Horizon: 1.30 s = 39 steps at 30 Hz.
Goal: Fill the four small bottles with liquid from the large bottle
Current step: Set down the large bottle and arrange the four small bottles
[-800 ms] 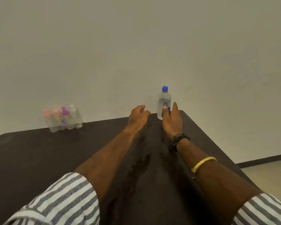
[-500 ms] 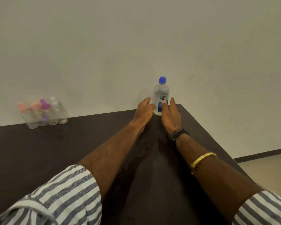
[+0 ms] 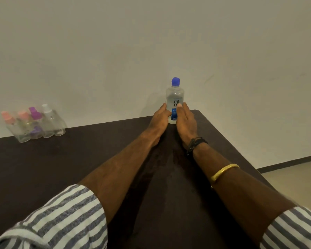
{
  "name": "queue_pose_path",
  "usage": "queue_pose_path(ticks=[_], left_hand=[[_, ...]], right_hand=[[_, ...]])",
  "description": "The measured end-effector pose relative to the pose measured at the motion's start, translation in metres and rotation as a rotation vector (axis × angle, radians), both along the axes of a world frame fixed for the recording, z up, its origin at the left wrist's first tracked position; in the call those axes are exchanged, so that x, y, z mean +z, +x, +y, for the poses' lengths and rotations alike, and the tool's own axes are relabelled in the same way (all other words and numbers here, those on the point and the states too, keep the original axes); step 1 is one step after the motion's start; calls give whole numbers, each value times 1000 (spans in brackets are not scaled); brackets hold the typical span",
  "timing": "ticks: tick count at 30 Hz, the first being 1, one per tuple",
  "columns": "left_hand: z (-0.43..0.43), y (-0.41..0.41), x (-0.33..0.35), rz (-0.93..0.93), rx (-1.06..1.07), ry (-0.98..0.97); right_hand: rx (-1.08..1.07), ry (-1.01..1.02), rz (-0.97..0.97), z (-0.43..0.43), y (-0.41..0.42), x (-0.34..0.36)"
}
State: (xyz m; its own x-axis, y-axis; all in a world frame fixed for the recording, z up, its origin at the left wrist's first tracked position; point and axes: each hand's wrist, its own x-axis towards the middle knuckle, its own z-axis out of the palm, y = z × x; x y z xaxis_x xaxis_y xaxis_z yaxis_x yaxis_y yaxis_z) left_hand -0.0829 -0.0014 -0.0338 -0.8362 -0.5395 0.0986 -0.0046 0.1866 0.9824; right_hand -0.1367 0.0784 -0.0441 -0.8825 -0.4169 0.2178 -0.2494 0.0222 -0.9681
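The large bottle [image 3: 174, 95] label reads "re", then a partly hidden "nu".

- both arms are stretched straight forward, side by side, forearms bare.
- left hand [image 3: 160, 118] and right hand [image 3: 186, 121] are held close together, fingers extended.
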Motion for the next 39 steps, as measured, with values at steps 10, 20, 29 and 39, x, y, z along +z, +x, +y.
queue_pose_path(ticks=[10,20,29,39], left_hand=[[13,33,13,14,-25,-42],[39,89,39,30,-13,-75],[69,152,36,36,8,-55],[85,205,14,37,47,-1]], right_hand=[[1,16,41,12,31,15],[8,35,105,41,82,39],[62,74,130,75,140,36],[93,95,95,94,197,20]])
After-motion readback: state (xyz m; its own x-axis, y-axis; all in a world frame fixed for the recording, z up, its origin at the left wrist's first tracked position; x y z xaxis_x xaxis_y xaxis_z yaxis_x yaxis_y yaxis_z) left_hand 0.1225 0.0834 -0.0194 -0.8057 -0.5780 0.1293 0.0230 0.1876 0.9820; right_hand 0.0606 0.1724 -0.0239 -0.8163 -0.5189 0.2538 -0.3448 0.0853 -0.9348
